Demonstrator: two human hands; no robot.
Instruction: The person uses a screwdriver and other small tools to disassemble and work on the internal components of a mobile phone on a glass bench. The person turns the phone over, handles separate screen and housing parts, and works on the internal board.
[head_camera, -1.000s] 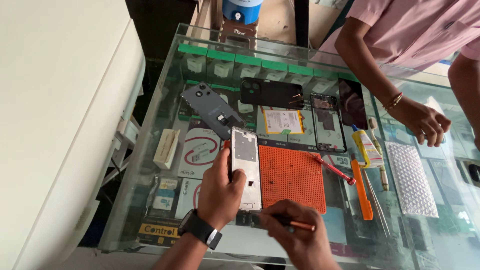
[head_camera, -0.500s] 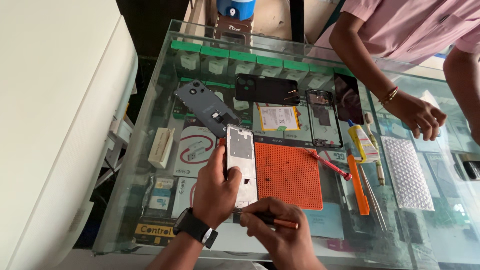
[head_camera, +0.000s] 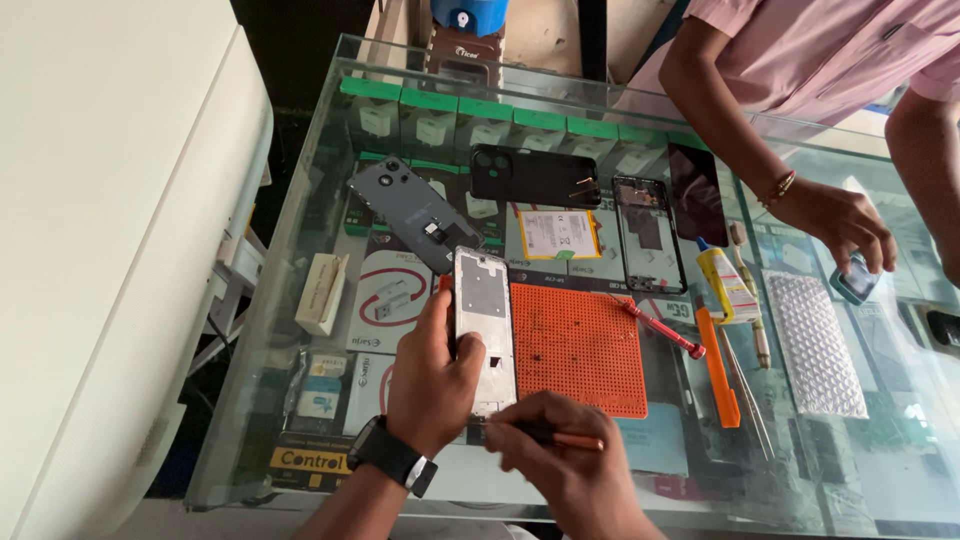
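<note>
Left hand, black smartwatch on its wrist, grips the silver rectangular phone mid-frame by its long left edge, holding it flat on the glass counter top, just left of the orange perforated screw mat. Right hand is closed around a thin copper-coloured screwdriver, tip at the frame's bottom edge.

Change over the last second: the frame has stayed in the same spot beside the mat, the left hand's grip is unchanged, and the right hand has drawn in closer over the frame's lower end. Reads as the same bottom-edge work carrying on, not a new step.

Nearby: grey phone back cover lying aslant above the frame, black back cover, red-handled screwdriver, orange pry tool. A co-worker's hand rests on the counter's far right side, well apart.
</note>
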